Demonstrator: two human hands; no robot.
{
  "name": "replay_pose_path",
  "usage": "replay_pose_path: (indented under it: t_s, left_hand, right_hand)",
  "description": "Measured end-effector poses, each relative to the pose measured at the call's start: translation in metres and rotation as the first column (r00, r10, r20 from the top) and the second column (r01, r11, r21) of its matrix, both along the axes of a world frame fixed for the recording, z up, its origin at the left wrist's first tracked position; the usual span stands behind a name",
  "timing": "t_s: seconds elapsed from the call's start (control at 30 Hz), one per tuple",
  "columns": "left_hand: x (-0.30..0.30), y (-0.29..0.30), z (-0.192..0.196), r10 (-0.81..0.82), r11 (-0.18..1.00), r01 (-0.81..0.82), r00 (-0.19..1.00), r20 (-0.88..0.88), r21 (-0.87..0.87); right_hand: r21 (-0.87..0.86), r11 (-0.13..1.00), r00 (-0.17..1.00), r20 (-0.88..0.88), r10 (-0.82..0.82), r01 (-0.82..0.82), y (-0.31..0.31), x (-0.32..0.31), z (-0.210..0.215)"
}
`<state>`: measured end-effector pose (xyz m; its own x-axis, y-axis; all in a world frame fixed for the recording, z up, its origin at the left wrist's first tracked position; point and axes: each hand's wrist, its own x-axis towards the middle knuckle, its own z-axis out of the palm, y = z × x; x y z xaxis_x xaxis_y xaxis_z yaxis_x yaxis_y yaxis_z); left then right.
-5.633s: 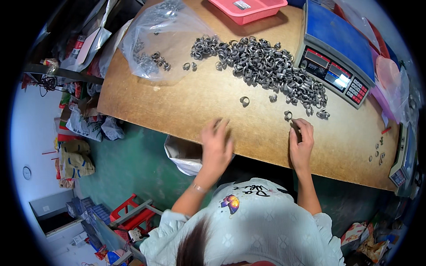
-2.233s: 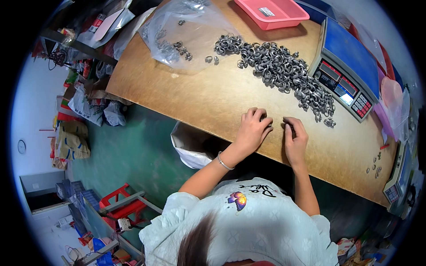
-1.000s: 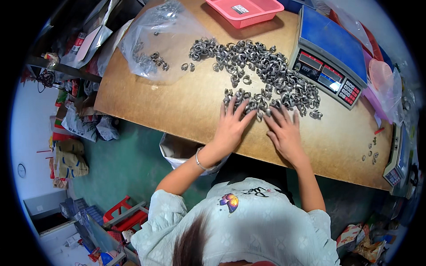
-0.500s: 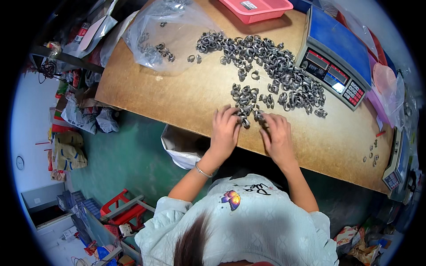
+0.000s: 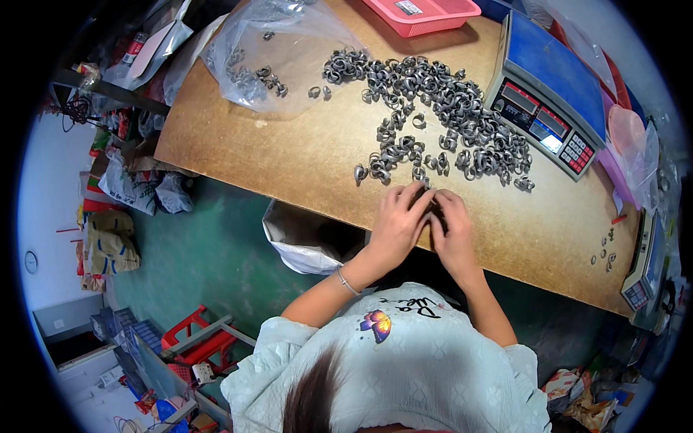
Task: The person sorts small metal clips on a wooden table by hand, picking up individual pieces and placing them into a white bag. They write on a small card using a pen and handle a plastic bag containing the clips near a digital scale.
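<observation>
Grey metal rings [image 5: 473, 123] lie in a loose heap across the middle of the wooden table [image 5: 289, 155]. A smaller cluster of rings [image 5: 395, 150] reaches toward the near edge. There my left hand [image 5: 397, 222] and my right hand [image 5: 453, 229] meet with fingertips bent together, just in front of the nearest rings [image 5: 420, 174]. Both hands are closed, and the fingers hide whatever is between them. One stray ring [image 5: 360, 173] sits left of the cluster.
A clear plastic bag [image 5: 278, 43] with some rings lies at the far left. Right of the heap stands a blue-topped digital scale [image 5: 552, 79]; a pink basket [image 5: 422, 18] is at the back. A white sack [image 5: 296, 249] hangs or stands below the near edge.
My left hand has moved right and nearer to me, closing up to my right hand. Rings it had covered now show, some spread farther left.
</observation>
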<state>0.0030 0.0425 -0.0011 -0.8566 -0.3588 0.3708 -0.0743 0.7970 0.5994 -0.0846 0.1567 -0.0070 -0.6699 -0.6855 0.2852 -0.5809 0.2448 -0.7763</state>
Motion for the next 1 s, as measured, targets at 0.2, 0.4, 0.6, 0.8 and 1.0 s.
replay_pose_path:
  t_s: [0.2,0.4,0.6,0.8,1.0]
  left_hand:
    - [-0.012,0.004,-0.014,-0.091,0.995,0.092,0.996,-0.010,0.029]
    - [0.000,-0.008,-0.015,0.039,0.996,-0.033,0.997,-0.072,0.088]
    - [-0.003,-0.022,-0.012,0.177,0.983,-0.171,0.977,-0.116,0.062]
    - [0.002,0.010,-0.006,0.059,0.998,-0.057,0.996,-0.068,0.023]
    - [0.029,0.024,-0.010,0.044,0.898,-0.040,0.999,0.000,0.438]
  right_hand:
    - [-0.080,0.995,0.981,-0.184,-0.067,0.053,-0.015,-0.043,0.015]
    - [0.221,0.974,0.946,-0.325,0.020,0.055,-0.012,-0.047,0.004]
    - [0.055,0.995,0.973,-0.223,-0.064,0.078,0.011,-0.028,0.001]
    - [0.064,0.997,0.992,-0.120,-0.028,0.036,0.017,-0.024,0.010]
    - [0.133,0.988,0.985,-0.165,-0.053,0.075,0.031,-0.018,0.001]
